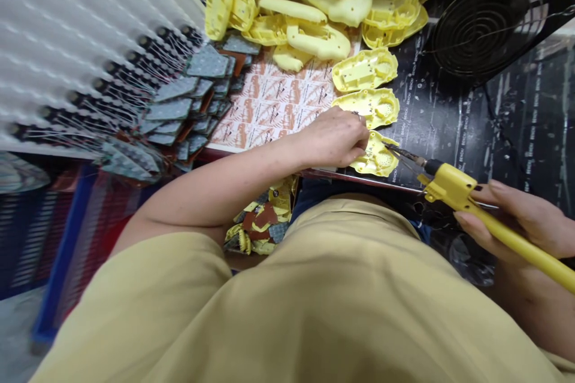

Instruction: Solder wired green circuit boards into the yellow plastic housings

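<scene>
My right hand (521, 221) is wrapped round a yellow-handled soldering iron (456, 182). The iron's dark tip reaches the nearest yellow plastic shell (380, 158), close to its perforated round part. Over the left end of that shell, my left hand (339, 136) has its fingers curled down and pressed together. Whatever those fingers pinch is hidden beneath them. A second shell (381, 106) lies just beyond, partly covered by my left hand. Behind it sits a third shell (366, 69), open side up, in the same row.
Yellow shells are heaped (318, 12) at the back. Left of the patterned sheet (274, 102) lie stacked grey-blue boards (179, 108) wired to black round parts (112, 66). A black fan (487, 30) stands back right. A box of scraps (260, 221) sits below the table edge.
</scene>
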The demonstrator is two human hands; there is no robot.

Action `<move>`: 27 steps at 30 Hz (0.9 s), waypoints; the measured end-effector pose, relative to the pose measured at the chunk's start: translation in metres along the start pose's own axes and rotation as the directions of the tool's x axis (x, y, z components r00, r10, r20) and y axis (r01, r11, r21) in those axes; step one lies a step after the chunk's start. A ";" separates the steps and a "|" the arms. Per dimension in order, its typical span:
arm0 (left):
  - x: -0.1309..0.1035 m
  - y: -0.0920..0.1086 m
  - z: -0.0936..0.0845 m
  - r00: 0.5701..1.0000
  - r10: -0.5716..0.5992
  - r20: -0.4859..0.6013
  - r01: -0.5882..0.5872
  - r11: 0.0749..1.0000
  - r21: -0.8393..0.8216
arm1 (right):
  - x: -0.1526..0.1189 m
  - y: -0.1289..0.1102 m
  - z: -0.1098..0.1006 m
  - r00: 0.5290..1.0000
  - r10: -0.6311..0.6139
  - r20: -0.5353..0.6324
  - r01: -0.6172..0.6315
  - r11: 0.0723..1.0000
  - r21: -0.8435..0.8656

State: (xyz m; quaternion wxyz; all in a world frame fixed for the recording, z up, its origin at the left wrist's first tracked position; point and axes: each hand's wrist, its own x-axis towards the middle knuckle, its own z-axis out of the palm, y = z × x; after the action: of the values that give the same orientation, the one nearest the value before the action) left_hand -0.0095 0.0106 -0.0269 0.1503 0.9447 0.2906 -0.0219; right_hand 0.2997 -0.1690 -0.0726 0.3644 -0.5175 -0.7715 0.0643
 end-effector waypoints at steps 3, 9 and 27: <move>-0.005 0.000 0.002 0.999 0.019 -0.037 -0.019 1.000 0.008 | 0.006 -0.001 0.005 0.981 -0.176 -0.080 0.183 0.978 0.096; -0.013 -0.002 0.009 0.991 -0.094 -0.100 0.085 0.992 -0.094 | 0.010 -0.002 0.008 0.988 -0.101 -0.119 0.114 0.988 0.102; -0.004 0.002 0.012 0.983 -0.144 -0.117 0.127 0.981 -0.145 | 0.042 0.003 0.009 0.926 -0.378 -0.012 0.376 0.915 0.150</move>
State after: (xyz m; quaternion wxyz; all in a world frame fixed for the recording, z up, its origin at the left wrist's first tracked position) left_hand -0.0114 0.0031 -0.0377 0.1940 0.9097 0.3641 0.0481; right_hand 0.2882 -0.1297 -0.0599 0.4012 -0.3298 -0.8528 0.0547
